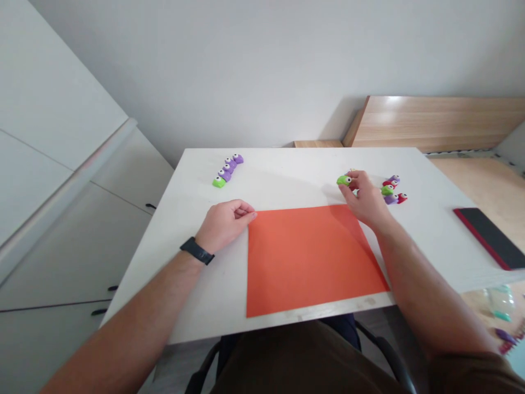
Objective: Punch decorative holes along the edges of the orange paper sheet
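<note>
An orange sheet of paper (307, 257) lies flat near the front edge of the white table. My left hand (227, 221), with a dark band on the wrist, is closed with thumb and finger at the sheet's far left corner. Just beyond the far right corner, my right hand (363, 197) pinches a small green one-eyed toy figure (343, 180) between thumb and fingers. More toy figures beside and behind that hand are partly covered by it. To its right sits a loose cluster of purple, red and green one-eyed figures (390, 190).
A curved row of purple one-eyed figures (230, 164) ends in a green one (219, 181) at the back left. A dark flat object with a red edge (490, 236) lies at the table's right. White cabinets (74, 230) stand left; a wooden headboard (430, 123) rises behind right.
</note>
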`<state>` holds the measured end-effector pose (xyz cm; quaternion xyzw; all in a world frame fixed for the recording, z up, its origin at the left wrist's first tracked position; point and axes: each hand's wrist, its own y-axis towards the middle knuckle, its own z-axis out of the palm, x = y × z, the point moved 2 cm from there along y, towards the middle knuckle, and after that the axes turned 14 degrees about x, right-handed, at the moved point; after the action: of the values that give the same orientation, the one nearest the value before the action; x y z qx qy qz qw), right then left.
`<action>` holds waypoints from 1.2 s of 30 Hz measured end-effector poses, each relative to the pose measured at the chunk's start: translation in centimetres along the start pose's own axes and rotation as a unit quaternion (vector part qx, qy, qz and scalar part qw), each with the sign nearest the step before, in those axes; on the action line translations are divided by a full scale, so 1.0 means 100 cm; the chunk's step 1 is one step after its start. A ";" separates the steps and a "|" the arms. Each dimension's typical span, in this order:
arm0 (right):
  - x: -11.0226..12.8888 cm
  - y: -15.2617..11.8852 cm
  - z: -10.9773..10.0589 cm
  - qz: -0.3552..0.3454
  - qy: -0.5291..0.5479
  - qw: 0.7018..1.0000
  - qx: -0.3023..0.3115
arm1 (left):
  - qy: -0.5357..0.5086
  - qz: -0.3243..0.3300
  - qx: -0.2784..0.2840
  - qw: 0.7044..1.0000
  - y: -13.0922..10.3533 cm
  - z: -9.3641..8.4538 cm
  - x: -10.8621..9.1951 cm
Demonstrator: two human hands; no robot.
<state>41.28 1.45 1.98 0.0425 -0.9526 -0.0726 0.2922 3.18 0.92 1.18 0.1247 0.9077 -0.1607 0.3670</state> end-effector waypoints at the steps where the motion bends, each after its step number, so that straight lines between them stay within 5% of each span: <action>1: 0.004 -0.002 -0.001 0.002 0.048 0.999 0.010 | -0.006 0.000 0.004 1.000 0.001 0.000 -0.001; 8: 0.038 -0.008 -0.021 -0.044 0.291 0.956 0.007 | 0.013 0.004 0.009 1.000 0.008 0.002 -0.003; 18: 0.094 -0.018 -0.046 -0.038 0.424 0.899 0.099 | -0.001 -0.014 0.046 0.999 0.021 0.005 -0.011; 30: 0.134 -0.005 0.035 -0.053 0.366 0.886 0.280 | -0.002 -0.003 0.039 0.999 0.015 0.014 -0.013; 36: 0.117 0.007 0.084 -0.035 0.332 0.906 0.261 | -0.042 0.010 0.043 0.998 0.008 0.013 -0.011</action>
<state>26.84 1.67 1.63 0.1720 -0.7833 0.1871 0.5674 5.10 1.06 0.93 0.1425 0.8824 -0.2011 0.4007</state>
